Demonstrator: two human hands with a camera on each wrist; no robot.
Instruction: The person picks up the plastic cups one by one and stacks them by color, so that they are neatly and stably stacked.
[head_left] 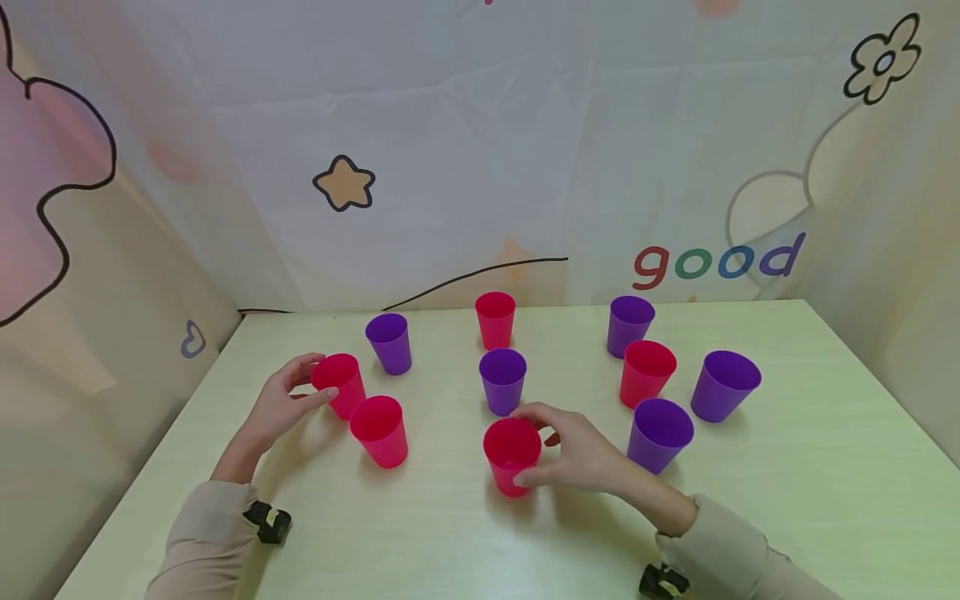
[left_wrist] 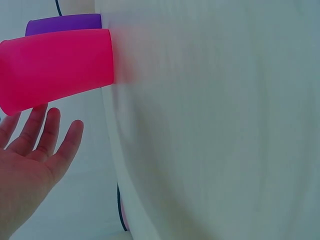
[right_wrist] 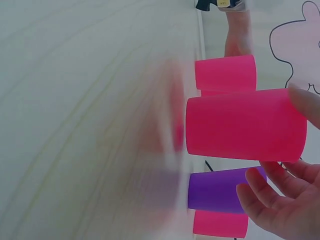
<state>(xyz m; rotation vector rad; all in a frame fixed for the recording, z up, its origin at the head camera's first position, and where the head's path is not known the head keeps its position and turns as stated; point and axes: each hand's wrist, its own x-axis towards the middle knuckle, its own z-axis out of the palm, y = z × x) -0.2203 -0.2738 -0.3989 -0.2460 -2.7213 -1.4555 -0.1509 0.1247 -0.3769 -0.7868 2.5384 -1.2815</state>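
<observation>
At the left, my left hand (head_left: 279, 406) holds a red plastic cup (head_left: 341, 390), thumb over its front and fingers behind the rim. In the left wrist view, that cup (left_wrist: 60, 67) is beside spread fingers (left_wrist: 49, 132); the thumb is out of sight. Near the middle front, my right hand (head_left: 572, 452) grips another red cup (head_left: 510, 467) from its right side. The right wrist view has the thumb on this cup (right_wrist: 245, 125) near its rim, with the other fingers (right_wrist: 262, 192) on the opposite side. Both cups are mouth up.
Another red cup (head_left: 382, 437) stands between the hands. Purple cups (head_left: 390, 346) (head_left: 504, 383) and a red cup (head_left: 495, 321) stand farther back. At right, a red cup (head_left: 645, 379) stands among purple cups (head_left: 656, 442). A printed cloth (head_left: 450, 192) hangs behind the table (head_left: 420, 542).
</observation>
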